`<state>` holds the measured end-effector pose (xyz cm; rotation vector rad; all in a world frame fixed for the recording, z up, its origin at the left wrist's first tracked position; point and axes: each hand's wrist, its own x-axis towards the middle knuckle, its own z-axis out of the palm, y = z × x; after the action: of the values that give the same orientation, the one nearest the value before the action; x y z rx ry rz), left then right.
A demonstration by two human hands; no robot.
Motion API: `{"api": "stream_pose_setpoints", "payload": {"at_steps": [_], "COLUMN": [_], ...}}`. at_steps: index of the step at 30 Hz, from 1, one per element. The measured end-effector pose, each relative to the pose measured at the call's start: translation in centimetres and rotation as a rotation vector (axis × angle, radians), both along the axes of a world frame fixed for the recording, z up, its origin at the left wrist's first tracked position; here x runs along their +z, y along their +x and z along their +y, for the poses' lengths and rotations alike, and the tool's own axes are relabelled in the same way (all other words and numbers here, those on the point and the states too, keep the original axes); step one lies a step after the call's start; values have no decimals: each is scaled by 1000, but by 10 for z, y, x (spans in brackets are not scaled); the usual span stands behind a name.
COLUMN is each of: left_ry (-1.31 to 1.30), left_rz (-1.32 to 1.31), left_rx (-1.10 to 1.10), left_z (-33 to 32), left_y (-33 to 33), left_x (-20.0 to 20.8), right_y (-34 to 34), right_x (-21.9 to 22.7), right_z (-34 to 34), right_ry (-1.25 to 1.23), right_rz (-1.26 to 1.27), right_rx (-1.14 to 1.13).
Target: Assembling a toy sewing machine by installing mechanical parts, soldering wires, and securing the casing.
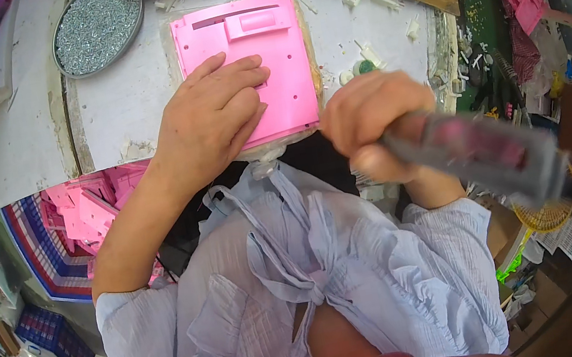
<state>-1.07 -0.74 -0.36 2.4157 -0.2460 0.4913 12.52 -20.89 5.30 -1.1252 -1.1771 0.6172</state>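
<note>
Pink plastic panel (282,77): lies flat on the white worktop (120,112), straight ahead of the torso, on a pale base visible along the edges. Measures nearly square, only slightly longer away from the body than across, so points almost directly outward. Carries a slot (208,21) and a raised rectangular block (257,23) at the far end.

Left hand (211,115): nearer of the two, rests palm down over the left half of the panel. Spreads loosely bent fingers toward the right, touches the top face, grips nothing; how hard a press, cannot tell.

Right hand (377,114): wraps around a grey power tool (493,148), apparently an electric screwdriver, close by the near right corner, with the panel to the left and farther out. Touching that corner or just above, cannot tell. Blurred tool body slants to the lower right, away from the panel; tip not visible.

Hands well separated from each other. At upper left, a round tray of small screws (98,28); at lower left, a blue and red basket (61,280) of pink parts (84,212).
</note>
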Motion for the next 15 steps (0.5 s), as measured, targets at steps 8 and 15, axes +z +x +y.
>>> {"api": "stream_pose_setpoints", "payload": {"at_steps": [8,15], "left_ry": [-46,-81], "left_rz": [-10,11], "left_rx": [4,3], "left_z": [-1,2], "left_y": [1,1], "left_x": [0,-1], "right_y": [-7,30], "right_x": [-13,4], "right_z": [31,46], "right_ry": [78,168], "right_rz": [-90,72], "right_rx": [-136,-5]}}
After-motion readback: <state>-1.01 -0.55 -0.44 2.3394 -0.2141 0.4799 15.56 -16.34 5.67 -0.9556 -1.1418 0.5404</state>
